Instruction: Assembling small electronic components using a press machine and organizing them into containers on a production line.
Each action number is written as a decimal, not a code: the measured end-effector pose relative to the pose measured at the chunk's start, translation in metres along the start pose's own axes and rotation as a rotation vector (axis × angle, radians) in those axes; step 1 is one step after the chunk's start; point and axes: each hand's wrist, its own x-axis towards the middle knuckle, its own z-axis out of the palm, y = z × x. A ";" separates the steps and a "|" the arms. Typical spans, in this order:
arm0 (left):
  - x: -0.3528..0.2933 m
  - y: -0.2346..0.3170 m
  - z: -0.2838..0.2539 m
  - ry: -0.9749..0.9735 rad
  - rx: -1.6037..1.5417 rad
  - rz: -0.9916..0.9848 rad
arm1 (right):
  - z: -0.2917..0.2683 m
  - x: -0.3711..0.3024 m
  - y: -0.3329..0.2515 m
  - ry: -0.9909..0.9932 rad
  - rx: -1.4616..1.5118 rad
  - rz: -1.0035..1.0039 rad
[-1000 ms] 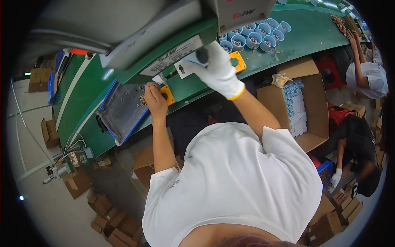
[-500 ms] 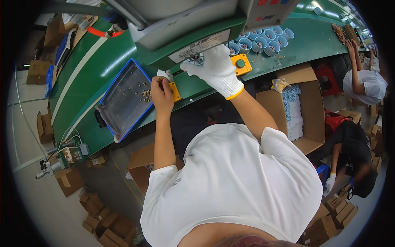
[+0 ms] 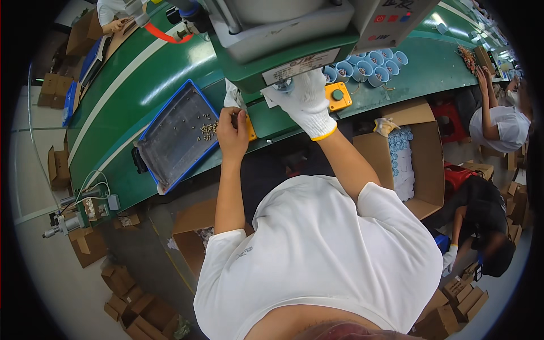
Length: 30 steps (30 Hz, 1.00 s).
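My right hand, in a white knit glove with a yellow cuff, reaches under the green-and-grey press machine. Its fingers bend around a round, pale-blue cup-like piece, partly hidden by the machine and glove. My bare left hand is at the bench edge with its fingers curled and thumb pressed in; whatever is between them is too small to name. Beside it is a yellow box, largely covered by the hand. Small brass-coloured parts lie in the blue-rimmed tray to the left.
Several light-blue cups with small parts inside stand on the green bench, behind a yellow box with a green button. An open carton of pale-blue pieces is at right. Co-workers are farther right; another hand shows top left.
The view has shifted slightly, so the machine and bench appear farther right. Both hands keep nearly the same places, with the right still under the machine and the left beside the yellow box.
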 end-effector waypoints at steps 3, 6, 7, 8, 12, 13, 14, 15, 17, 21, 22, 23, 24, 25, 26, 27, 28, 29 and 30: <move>-0.002 -0.001 0.000 0.018 0.020 0.029 | 0.002 -0.004 -0.001 0.017 0.000 -0.007; -0.002 -0.001 0.000 0.007 0.032 0.027 | 0.004 -0.006 -0.002 0.144 -0.006 -0.089; -0.001 -0.001 0.000 -0.001 0.039 0.014 | 0.005 -0.007 -0.003 0.141 0.024 -0.061; -0.003 0.000 -0.001 -0.011 0.047 -0.004 | 0.005 -0.009 -0.004 0.134 0.055 -0.030; -0.003 0.003 -0.003 -0.029 0.087 0.014 | 0.003 -0.008 -0.002 0.123 0.068 0.003; -0.003 0.004 -0.003 -0.038 0.099 0.011 | 0.002 -0.008 -0.002 0.052 0.028 0.011; -0.004 0.004 -0.003 -0.044 0.112 0.008 | 0.001 -0.007 -0.001 -0.020 -0.011 0.018; -0.004 0.003 -0.004 -0.041 0.114 0.005 | -0.004 -0.001 -0.007 -0.024 -0.008 0.016; -0.005 0.002 -0.006 -0.027 0.118 0.036 | -0.022 0.008 -0.019 -0.339 -0.104 0.185; -0.015 -0.005 -0.001 0.042 0.185 0.275 | -0.046 -0.006 0.010 -0.107 0.036 0.030; -0.027 -0.001 -0.011 0.082 0.168 0.280 | -0.061 -0.012 0.013 0.060 0.091 -0.087; -0.037 -0.005 -0.013 0.102 0.152 0.271 | -0.066 -0.033 0.042 0.183 -0.020 -0.221; -0.044 -0.014 -0.014 0.136 0.237 0.352 | -0.074 -0.056 0.063 0.115 -0.049 -0.143; -0.049 -0.013 -0.013 0.151 0.268 0.349 | -0.077 -0.073 0.088 0.099 -0.089 -0.156; -0.053 -0.011 -0.009 0.159 0.298 0.339 | -0.082 -0.079 0.084 0.134 -0.308 -0.340; -0.049 -0.013 -0.006 0.159 0.288 0.345 | -0.078 -0.074 0.087 0.118 -0.227 -0.306; -0.042 -0.015 -0.006 0.159 0.322 0.344 | -0.072 -0.066 0.090 0.105 -0.146 -0.275; -0.039 -0.016 -0.009 0.163 0.362 0.338 | -0.074 -0.053 0.079 0.014 -0.172 -0.189; -0.036 -0.016 -0.014 0.173 0.362 0.345 | -0.070 -0.042 0.082 0.029 -0.148 -0.212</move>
